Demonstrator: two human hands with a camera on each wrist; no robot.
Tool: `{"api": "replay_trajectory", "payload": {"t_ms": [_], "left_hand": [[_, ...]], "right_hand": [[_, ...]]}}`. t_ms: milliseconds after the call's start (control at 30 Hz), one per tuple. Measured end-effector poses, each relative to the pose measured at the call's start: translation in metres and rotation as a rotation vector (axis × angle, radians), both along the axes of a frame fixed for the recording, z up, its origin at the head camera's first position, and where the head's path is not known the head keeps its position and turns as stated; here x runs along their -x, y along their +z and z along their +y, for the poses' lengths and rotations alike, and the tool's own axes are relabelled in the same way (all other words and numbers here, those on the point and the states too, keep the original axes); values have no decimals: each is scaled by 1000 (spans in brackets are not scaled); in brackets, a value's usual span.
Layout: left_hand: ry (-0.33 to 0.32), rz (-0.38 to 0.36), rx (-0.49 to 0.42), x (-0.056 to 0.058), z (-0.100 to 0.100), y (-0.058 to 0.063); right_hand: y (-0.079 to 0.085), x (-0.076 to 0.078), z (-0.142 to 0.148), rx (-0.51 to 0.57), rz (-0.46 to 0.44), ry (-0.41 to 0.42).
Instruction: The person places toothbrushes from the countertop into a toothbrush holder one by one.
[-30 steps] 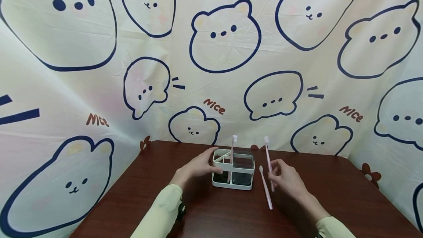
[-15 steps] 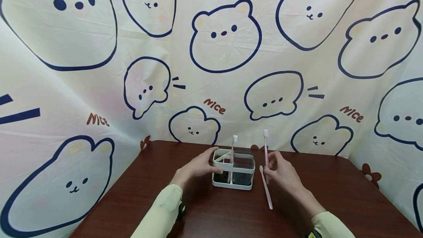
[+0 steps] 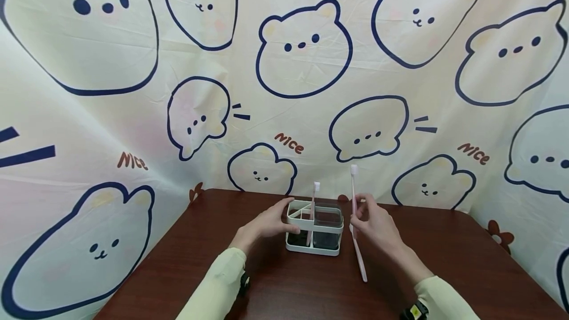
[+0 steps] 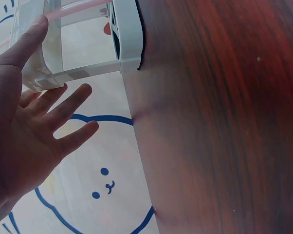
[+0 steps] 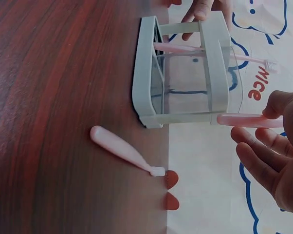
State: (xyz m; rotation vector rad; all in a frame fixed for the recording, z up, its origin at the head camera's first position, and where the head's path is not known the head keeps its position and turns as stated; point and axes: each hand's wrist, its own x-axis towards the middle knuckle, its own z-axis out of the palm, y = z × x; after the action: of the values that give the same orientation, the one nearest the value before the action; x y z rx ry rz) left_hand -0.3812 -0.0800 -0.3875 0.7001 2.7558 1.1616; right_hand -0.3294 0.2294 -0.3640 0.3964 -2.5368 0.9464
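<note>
A white toothbrush holder [image 3: 313,250] with a clear cup [image 3: 326,238] in its right part stands on the table. My left hand [image 3: 265,222] steadies its left side, thumb across the front of the upper frame and fingers behind. One pink toothbrush [image 3: 313,204] stands in the holder, bristles up. Just right of the holder, my right hand [image 3: 378,225] pinches a second pink toothbrush [image 3: 353,189] upright by its handle, bristles up. In the right wrist view its handle end [image 5: 229,120] is level with the upper frame. A third pink toothbrush [image 3: 360,262] lies on the table below that hand.
The dark red-brown wooden table [image 3: 186,265] extends to both sides. Directly behind it hangs a cream cloth [image 3: 306,122] printed with blue-outlined bears. Dark bands sit at both wrists, the right band [image 3: 415,311] showing a yellow patch.
My right hand has raised its toothbrush, brought it left toward the holder and turned it nearly upright. The left hand and the holder stay in place.
</note>
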Motion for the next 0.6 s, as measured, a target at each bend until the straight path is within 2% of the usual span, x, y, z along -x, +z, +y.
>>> {"api": "replay_trajectory", "payload": {"t_ms": [300,600], "left_hand": [[5,-4,3,2,1,1],[9,-16,-4,1,1,1]], "right_hand": [[10,3,-9,13,54,30],[18,4,-22,49,29,33]]}}
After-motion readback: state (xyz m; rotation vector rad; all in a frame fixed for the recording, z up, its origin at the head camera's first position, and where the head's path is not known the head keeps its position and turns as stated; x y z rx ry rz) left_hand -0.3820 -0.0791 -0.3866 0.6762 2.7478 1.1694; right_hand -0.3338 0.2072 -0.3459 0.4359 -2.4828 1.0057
